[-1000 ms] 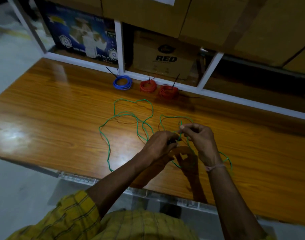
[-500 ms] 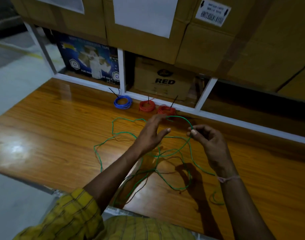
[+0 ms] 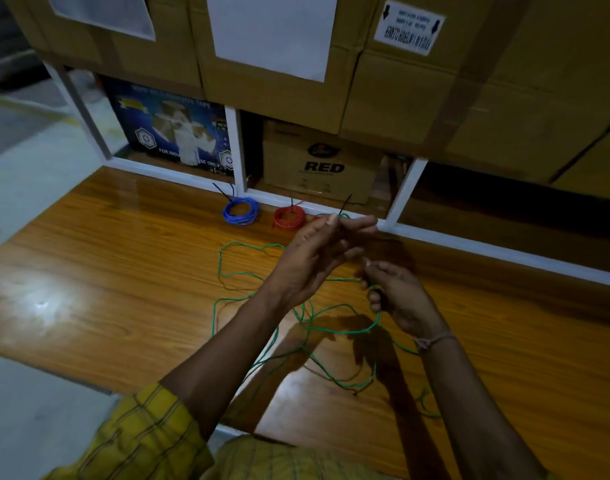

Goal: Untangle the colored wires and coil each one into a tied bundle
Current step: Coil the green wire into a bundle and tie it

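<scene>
A long green wire (image 3: 341, 330) lies in loose loops on the wooden table (image 3: 123, 271). My left hand (image 3: 317, 258) is raised above it and pinches a strand of the green wire between thumb and fingertips near the table's back edge. My right hand (image 3: 397, 299) is lower and to the right, its fingers curled round another part of the same wire. A tied blue coil (image 3: 240, 211) and a tied red coil (image 3: 289, 218) sit at the back; a second red coil is mostly hidden behind my left hand.
A white-framed shelf (image 3: 400, 195) runs along the table's back edge with cardboard boxes (image 3: 317, 164) inside and stacked above. Black tie ends stick up from the coils. The table's near edge drops to a grey floor (image 3: 36, 410) at the left.
My left hand went from open fingers to pinching the green wire and rose toward the back. My right hand moved down and nearer, drawing the wire with it. The camera tilted up.
</scene>
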Tool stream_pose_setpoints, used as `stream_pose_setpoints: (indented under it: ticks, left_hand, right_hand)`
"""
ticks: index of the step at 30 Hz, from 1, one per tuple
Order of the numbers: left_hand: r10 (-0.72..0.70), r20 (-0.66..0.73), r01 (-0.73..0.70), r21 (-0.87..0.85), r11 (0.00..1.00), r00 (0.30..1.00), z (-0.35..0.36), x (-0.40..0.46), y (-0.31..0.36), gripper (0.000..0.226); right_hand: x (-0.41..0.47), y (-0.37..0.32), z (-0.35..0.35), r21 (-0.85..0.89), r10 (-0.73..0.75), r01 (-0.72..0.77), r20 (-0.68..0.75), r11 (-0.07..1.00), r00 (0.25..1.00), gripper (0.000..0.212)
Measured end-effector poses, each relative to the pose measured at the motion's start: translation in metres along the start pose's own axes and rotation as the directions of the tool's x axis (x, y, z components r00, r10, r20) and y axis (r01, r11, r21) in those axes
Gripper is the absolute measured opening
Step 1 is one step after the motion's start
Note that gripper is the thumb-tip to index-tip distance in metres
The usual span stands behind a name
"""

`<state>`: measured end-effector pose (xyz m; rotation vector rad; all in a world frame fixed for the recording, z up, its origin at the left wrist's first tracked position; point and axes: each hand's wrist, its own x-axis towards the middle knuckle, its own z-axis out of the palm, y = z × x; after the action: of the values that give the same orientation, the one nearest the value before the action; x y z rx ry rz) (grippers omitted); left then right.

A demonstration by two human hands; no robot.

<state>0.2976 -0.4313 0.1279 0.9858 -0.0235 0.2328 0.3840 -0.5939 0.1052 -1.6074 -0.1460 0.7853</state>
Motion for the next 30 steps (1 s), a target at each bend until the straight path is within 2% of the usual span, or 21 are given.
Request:
stream_pose_setpoints:
  ticks: [4,6,8,11,13,15,17,18,20,22,24,26,30]
  left_hand:
    - [-0.022,-0.034,0.023,0.026,0.999,0.999,0.004,0.016,0.005,0.037]
    - [-0.014,-0.062,0.021,0.114,0.993,0.998,0.001,0.023,0.002,0.029]
    - [0.055,-0.077,-0.032,0.279,0.96,0.995,-0.003,0.028,0.001,0.025]
    - [0.149,-0.038,-0.095,0.618,0.78,0.988,-0.014,0.036,-0.002,0.026]
    - [0.11,0.031,-0.094,0.779,0.62,0.993,-0.021,0.038,-0.004,0.025]
    - [0.016,0.111,-0.105,0.874,0.475,0.994,-0.023,0.035,-0.007,0.025]
    - [-0.083,0.138,-0.09,0.899,0.43,0.987,-0.021,0.031,-0.01,0.027]
    - [-0.12,0.137,-0.07,0.891,0.449,0.983,-0.019,0.028,-0.01,0.028]
    - [-0.197,0.145,-0.008,0.825,0.565,0.97,-0.011,0.017,-0.006,0.027]
    - [-0.295,0.158,0.089,0.732,0.675,0.942,-0.003,0.007,0.0,0.029]
    - [-0.394,0.16,0.195,0.668,0.718,0.905,0.003,-0.001,0.006,0.033]
    - [-0.45,0.193,0.259,0.599,0.758,0.872,0.007,-0.006,0.009,0.035]
    - [-0.413,0.289,0.257,0.452,0.854,0.864,0.009,-0.008,0.012,0.036]
  right_hand:
    - [-0.019,0.006,0.009,-0.097,0.097,-0.077,0.218,0.992,0.971,0.046]
    - [-0.032,0.004,0.008,-0.151,0.136,-0.091,0.327,0.984,0.935,0.042]
    - [-0.045,0.0,0.004,-0.212,0.191,-0.104,0.444,0.972,0.875,0.032]
    - [-0.06,-0.006,-0.007,-0.28,0.261,-0.113,0.572,0.953,0.778,0.034]
    - [-0.07,-0.017,-0.016,-0.351,0.241,-0.034,0.567,0.936,0.788,0.036]
    - [-0.074,-0.03,-0.028,-0.377,0.116,0.111,0.53,0.92,0.84,0.032]
    - [-0.073,-0.042,-0.038,-0.3,-0.104,0.267,0.466,0.916,0.879,0.027]
    - [-0.07,-0.047,-0.044,-0.225,-0.208,0.323,0.418,0.919,0.884,0.026]
    - [-0.06,-0.051,-0.053,0.018,-0.319,0.334,0.351,0.942,0.88,0.034]
    - [-0.048,-0.05,-0.059,0.212,-0.327,0.269,0.325,0.939,0.887,0.041]
    - [-0.038,-0.051,-0.062,0.305,-0.321,0.225,0.314,0.925,0.894,0.031]
    - [-0.028,-0.054,-0.064,0.306,-0.274,0.189,0.265,0.933,0.925,0.028]
    - [-0.004,-0.046,-0.062,-0.059,-0.25,0.257,0.107,0.965,0.962,0.027]
